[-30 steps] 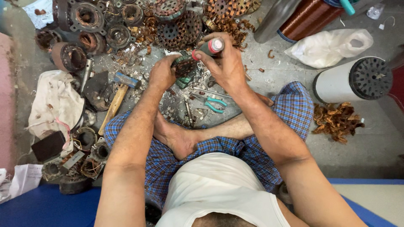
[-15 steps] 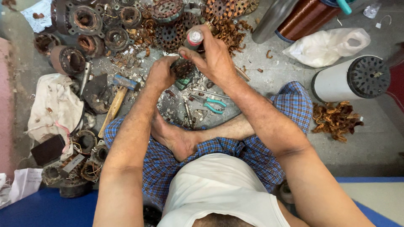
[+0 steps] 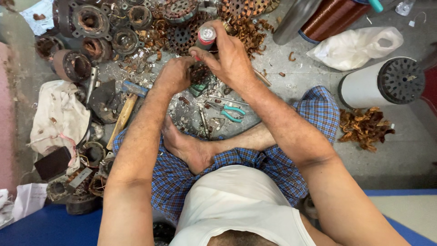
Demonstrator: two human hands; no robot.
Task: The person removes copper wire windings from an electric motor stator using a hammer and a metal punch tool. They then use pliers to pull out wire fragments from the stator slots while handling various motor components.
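The person sits cross-legged on a grey concrete floor [image 3: 400, 150], and free room lies mostly to the right front, where bare floor runs between the knee and a white cylinder with a black perforated cap [image 3: 380, 84]. The left side is crowded: rusty motor stators [image 3: 91, 23] fill the upper left, a hammer with a wooden handle [image 3: 123, 116] lies just beside the left forearm, and a dirty white cloth [image 3: 59, 118] spreads at the left edge. A spool of copper wire [image 3: 330, 18] is cut off by the top edge, near a white plastic bag [image 3: 355, 43]. Green-handled pliers [image 3: 230, 111] lie on the floor between the forearms, near the bare foot [image 3: 186, 148]

The left hand [image 3: 175, 75] is closed around a small dark motor part [image 3: 199, 73], which sits in front of the shins between both hands; most of it is hidden by fingers, so its shape is hard to make out, though it looks dark, rusty and toothed. The right hand [image 3: 230, 59] is clenched on a tool with a red handle and pale round end cap [image 3: 206, 36], held upright over the part; its tip is hidden behind the hands
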